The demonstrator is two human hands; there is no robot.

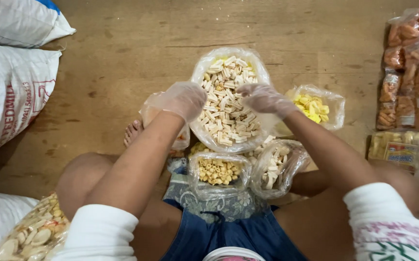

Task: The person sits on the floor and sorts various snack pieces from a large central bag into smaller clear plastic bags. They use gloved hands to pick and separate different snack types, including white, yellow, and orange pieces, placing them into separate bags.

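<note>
The floor [137, 43] is brown wooden board, with white sacks [11, 82] at the left and packed snack bags [412, 67] at the right. A large open bag of pale stick crackers [228, 104] stands before the knees, mouth upward. Both gloved hands, left hand [183, 99] and right hand [266, 99], are apart, loosely curled over it; whether they grip anything I cannot tell.

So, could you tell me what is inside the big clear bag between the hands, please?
The big clear bag holds pale stick-shaped snacks. The right hand covers some; deeper layers are hidden.
</note>
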